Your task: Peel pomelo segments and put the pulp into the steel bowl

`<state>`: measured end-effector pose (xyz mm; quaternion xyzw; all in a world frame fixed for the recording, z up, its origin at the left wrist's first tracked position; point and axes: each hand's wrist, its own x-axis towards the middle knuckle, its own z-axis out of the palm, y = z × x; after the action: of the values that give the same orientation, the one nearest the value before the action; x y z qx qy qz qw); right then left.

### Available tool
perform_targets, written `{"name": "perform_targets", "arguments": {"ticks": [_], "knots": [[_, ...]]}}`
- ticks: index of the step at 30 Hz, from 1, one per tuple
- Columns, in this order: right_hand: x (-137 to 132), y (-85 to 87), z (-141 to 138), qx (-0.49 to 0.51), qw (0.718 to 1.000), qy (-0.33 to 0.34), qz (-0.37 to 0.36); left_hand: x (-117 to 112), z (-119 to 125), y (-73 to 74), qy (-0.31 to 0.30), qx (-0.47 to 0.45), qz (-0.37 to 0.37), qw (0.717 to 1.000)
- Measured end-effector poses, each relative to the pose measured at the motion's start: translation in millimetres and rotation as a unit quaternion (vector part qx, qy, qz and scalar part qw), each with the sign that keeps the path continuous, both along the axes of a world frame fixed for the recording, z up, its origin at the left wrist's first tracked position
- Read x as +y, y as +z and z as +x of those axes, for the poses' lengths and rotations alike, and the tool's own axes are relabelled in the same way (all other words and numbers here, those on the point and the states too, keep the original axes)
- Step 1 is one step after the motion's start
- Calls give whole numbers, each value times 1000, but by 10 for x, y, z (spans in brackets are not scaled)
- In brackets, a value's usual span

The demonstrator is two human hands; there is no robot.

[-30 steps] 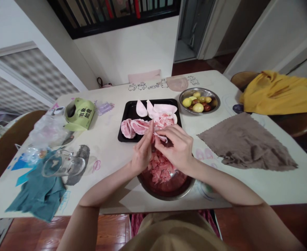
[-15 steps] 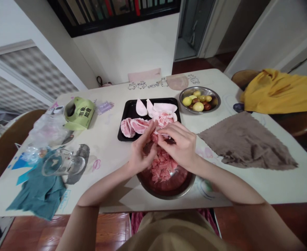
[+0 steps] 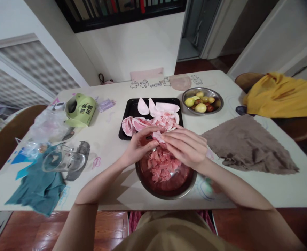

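Both hands meet above a steel bowl [image 3: 148, 186] holding pink meat pieces [image 3: 164, 165]. My left hand [image 3: 139, 146] and my right hand [image 3: 187, 146] pinch one thin pink meat slice [image 3: 158, 136] between their fingertips, just over the bowl's far rim. Right behind the hands lies a black tray [image 3: 127, 109] with several spread meat slices [image 3: 140, 123] and pale pink pieces at its far side.
A steel bowl of small fruit [image 3: 202, 100] stands at the right of the tray. A brown cloth [image 3: 247, 146] lies to the right, a yellow cloth [image 3: 281, 94] on a chair. At the left are a glass jug [image 3: 64, 162], a teal cloth [image 3: 38, 190], a plastic bag [image 3: 47, 127] and a green box [image 3: 80, 111].
Both hands have come down a little and flattened over the bowl, still working the same slice. The camera view shifted slightly to the right.
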<state>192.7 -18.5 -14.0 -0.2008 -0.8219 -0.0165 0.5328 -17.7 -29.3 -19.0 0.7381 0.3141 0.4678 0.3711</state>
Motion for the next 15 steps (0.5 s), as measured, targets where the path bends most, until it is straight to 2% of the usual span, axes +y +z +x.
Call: {"name": "perform_targets", "arguments": {"ticks": [5, 9, 12, 15], "knots": [[47, 71, -4, -5, 998, 40, -51, 63, -50, 2, 73, -13, 48, 996], [51, 117, 14, -15, 989, 83, -117, 42, -71, 42, 105, 36, 124, 986], [33, 133, 43, -19, 985, 80, -153, 12, -80, 83, 117, 83, 192, 971], [19, 151, 68, -45, 982, 77, -164, -19, -85, 112, 124, 122, 223, 959]]}}
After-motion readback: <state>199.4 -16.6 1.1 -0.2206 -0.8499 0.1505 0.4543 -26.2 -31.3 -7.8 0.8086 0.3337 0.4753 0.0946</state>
